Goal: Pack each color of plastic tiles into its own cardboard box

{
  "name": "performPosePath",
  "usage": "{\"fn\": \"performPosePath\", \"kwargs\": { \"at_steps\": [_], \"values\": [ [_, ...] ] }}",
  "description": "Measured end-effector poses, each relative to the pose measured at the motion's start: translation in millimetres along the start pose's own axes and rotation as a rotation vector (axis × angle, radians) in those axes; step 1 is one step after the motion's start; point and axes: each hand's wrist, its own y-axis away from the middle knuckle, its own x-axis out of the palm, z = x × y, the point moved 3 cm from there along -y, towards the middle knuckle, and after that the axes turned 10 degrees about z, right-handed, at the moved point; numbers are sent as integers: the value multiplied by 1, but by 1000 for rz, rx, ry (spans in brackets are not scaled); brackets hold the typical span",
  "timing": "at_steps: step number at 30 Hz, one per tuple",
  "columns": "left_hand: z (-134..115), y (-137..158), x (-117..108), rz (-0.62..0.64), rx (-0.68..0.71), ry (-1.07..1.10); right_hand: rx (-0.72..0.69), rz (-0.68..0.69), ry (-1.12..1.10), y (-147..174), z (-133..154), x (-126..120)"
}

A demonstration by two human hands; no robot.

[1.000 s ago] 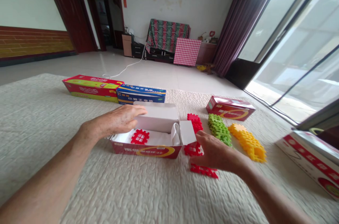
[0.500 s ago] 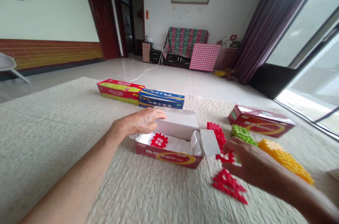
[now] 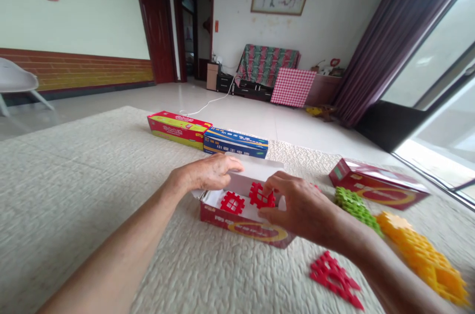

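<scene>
An open red cardboard box point(image 3: 217, 216) with a white inside sits on the textured cover in front of me. My left hand point(image 3: 211, 172) is at its raised lid point(image 3: 256, 168), fingers bent against the left end. In the box's left half lies a red toothed plastic building piece point(image 3: 232, 203) with a window-like centre. Over the box, my right hand point(image 3: 297, 202) pinches a second red window piece point(image 3: 261, 196) between thumb and fingers. Nearer to me, a stack of red pieces point(image 3: 334, 277) lies right of the box. My right hand and forearm cover the other red pieces.
Green pieces point(image 3: 356, 207) and yellow pieces point(image 3: 423, 254) lie in rows at the right. Behind them stands a closed dark red box point(image 3: 378, 183). A red-yellow box point(image 3: 178, 128) and a blue box point(image 3: 235, 142) stand end to end beyond the open box.
My right hand has moved left from the red pieces to over the open box, carrying a red window piece. My left hand stays at the lid. The view has shifted slightly.
</scene>
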Motion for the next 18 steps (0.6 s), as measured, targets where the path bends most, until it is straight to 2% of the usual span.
{"fn": "performPosePath", "kwargs": {
  "at_steps": [5,11,14,18],
  "values": [
    [0,-1,1,10,19,30,0,-24,-12,1,-7,13],
    [1,0,2,0,20,24,46,-110,-37,25,-21,1],
    [1,0,2,-10,37,22,54,-166,-34,39,-41,-5],
    [0,0,2,-1,27,15,184,-160,13,55,-88,-3]
  ]
}}
